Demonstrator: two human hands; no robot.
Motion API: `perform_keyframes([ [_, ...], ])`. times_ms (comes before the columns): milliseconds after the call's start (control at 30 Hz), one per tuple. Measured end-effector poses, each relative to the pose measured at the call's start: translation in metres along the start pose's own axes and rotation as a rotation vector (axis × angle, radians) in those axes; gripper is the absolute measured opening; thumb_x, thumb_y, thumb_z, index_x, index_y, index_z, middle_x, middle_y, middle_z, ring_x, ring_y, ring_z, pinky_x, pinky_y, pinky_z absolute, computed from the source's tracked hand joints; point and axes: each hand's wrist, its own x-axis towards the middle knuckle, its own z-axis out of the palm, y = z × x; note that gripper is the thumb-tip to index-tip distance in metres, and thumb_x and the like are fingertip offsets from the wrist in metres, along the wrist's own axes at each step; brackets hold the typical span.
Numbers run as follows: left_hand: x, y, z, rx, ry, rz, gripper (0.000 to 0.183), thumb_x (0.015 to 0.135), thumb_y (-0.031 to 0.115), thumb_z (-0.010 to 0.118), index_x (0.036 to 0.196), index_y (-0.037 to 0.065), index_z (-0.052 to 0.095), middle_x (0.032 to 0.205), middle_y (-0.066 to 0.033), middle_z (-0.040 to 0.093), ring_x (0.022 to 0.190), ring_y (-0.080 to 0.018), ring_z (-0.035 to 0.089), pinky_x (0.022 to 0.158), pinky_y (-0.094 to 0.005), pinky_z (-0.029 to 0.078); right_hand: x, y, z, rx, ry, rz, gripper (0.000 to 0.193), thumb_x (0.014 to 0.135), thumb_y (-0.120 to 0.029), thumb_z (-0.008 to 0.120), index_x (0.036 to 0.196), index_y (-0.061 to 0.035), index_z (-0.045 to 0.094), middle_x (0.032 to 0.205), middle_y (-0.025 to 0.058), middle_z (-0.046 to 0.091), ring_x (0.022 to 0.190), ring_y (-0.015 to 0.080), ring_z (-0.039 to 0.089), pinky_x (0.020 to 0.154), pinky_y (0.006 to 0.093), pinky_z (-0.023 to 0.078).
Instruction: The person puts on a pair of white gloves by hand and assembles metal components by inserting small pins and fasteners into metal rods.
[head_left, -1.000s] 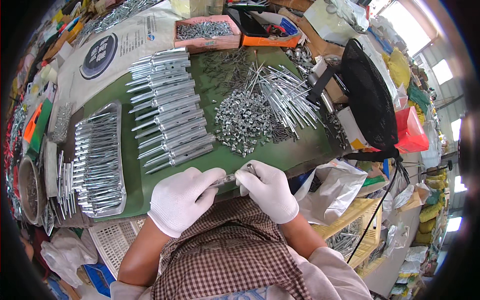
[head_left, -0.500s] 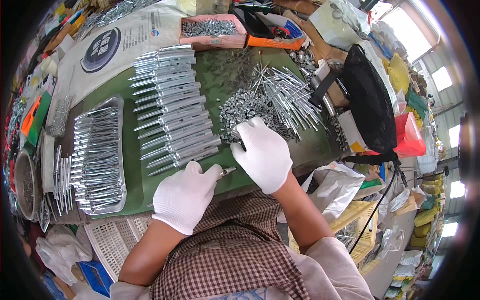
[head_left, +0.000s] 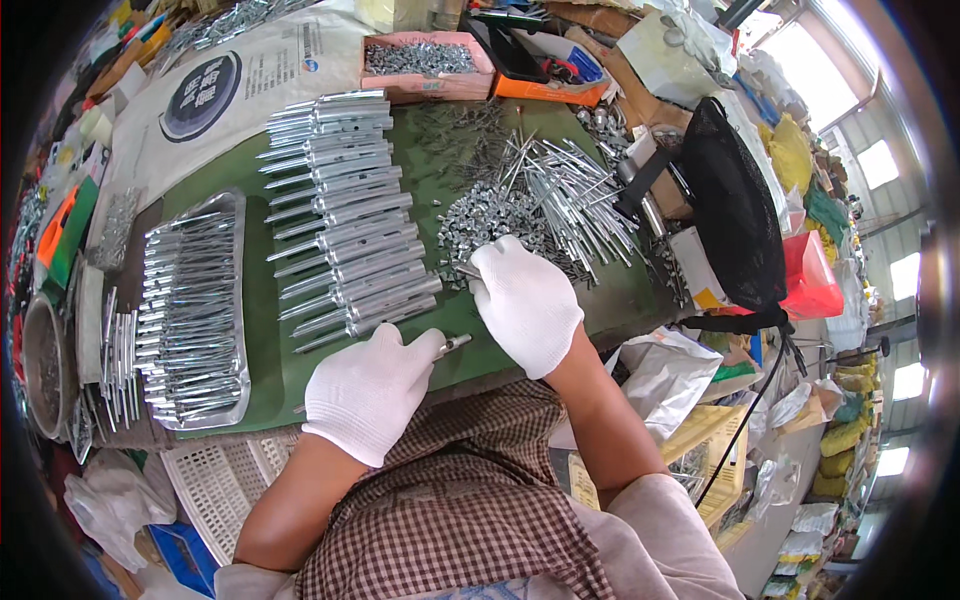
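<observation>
Your left hand [head_left: 368, 388] is closed around 1 metal tube [head_left: 452, 345], stiff, light, probably slippery in gloves, so hold mid-shaft, while your right hand [head_left: 524, 300] pinches small nuts [head_left: 478, 225] on the worktop [head_left: 270, 330].

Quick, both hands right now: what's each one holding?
Left hand: closed on a short metal rod.
Right hand: fingers curled at the pile of small metal parts; what it holds cannot be told.

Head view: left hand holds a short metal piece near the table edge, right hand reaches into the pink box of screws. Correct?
Not quite. In the head view the right hand reaches to the loose pile of small metal parts on the green table, not the pink box. The left hand does hold the short metal piece.
</observation>
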Motion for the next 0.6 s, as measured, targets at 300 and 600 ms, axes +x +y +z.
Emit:
perform_keyframes([
  [300, 0.001, -0.002, -0.001, -0.019, -0.043, -0.016, 0.018, 0.089, 0.022, 0.064, 0.107, 0.022, 0.065, 0.076, -0.0081, 0.055, 0.058, -0.0281, 0.060, 0.052, -0.0398, 0.049, -0.019, -0.010, -0.012, 0.391, 0.089, 0.009, 0.014, 0.094, -0.011, 0.059, 0.108, -0.0087, 0.062, 0.096, 0.0142, 0.063, 0.080, 0.0351, 0.064, 0.070, 0.0423, 0.052],
  [600, 0.000, 0.000, 0.003, 0.016, 0.007, 0.006, 0.018, 0.088, 0.022, 0.065, 0.105, 0.020, 0.065, 0.076, -0.0086, 0.054, 0.060, -0.0289, 0.060, 0.052, -0.0409, 0.047, -0.047, -0.034, 0.010, 0.508, 0.134, 0.081, 0.010, 0.087, -0.011, 0.069, 0.095, -0.0096, 0.064, 0.092, 0.0097, 0.064, 0.080, 0.0311, 0.064, 0.068, 0.0393, 0.052],
])
